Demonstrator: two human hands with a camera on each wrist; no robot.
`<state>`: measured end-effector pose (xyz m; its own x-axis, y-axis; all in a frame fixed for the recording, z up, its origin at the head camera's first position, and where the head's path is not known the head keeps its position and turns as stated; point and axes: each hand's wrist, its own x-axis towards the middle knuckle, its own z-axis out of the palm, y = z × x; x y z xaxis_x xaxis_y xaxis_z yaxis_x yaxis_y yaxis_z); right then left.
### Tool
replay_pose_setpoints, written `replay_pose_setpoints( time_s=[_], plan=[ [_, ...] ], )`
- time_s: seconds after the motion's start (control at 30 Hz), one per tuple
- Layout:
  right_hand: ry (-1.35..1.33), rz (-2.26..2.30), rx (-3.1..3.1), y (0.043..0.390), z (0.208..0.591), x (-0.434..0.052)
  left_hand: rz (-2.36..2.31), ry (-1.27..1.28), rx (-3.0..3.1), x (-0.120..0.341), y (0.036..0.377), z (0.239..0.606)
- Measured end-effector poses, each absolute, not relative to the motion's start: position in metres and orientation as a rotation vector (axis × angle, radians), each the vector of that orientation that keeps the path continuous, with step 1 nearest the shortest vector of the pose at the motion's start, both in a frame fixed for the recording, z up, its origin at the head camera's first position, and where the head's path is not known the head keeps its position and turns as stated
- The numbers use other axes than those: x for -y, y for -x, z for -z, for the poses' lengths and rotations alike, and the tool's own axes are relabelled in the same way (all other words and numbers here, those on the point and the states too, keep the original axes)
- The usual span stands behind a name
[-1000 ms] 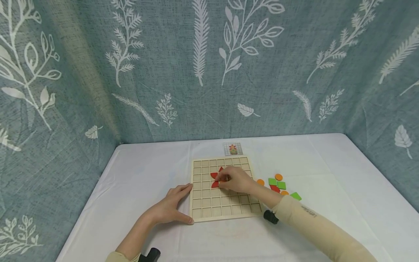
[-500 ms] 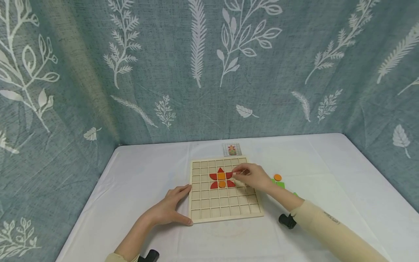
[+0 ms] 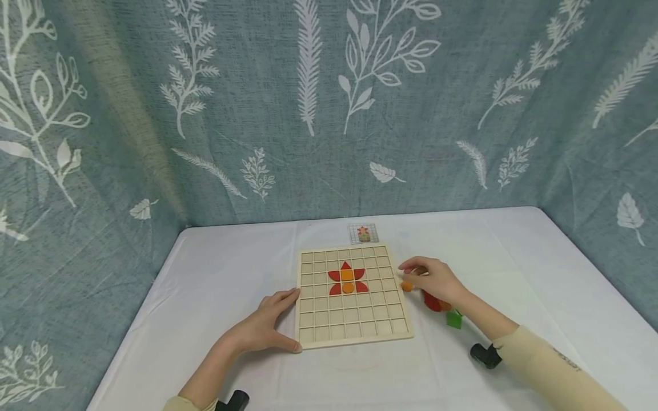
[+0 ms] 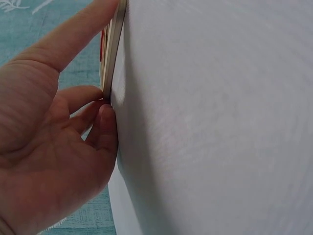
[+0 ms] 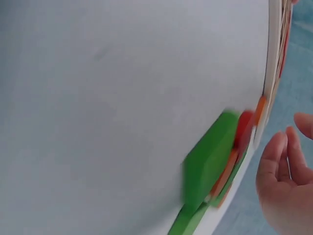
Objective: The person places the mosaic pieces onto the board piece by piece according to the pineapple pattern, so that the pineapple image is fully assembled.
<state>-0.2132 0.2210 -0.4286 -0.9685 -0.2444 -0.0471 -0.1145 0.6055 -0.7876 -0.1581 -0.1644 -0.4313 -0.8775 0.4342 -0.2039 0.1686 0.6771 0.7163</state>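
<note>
Two hands are working: I am seeing the left hand [image 3: 262, 330] pressing relaxed fingers against the grid board [image 3: 354, 337] at its 8 o'clock corner. The right hand [image 3: 437, 279] is hovering, holding nothing, over loose tiles [image 3: 433, 302] at the board's 3 o'clock; the orange disc [image 3: 406, 286] is lying flat beneath its fingertips. No legible writing.

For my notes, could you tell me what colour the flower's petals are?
Red petals, clearest in the head view.
</note>
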Motion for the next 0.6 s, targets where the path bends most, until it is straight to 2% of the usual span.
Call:
replay_pose_setpoints(
  time_s=[0.37, 0.6],
  plan=[
    [0.055, 1.383, -2.624, 0.210, 0.427, -0.260, -1.027, -0.473, -2.538, 0.164, 0.157, 0.431],
    [0.034, 1.373, -2.619, 0.212, 0.429, -0.273, -1.032, -0.483, -2.543, 0.163, 0.156, 0.431]
  ],
)
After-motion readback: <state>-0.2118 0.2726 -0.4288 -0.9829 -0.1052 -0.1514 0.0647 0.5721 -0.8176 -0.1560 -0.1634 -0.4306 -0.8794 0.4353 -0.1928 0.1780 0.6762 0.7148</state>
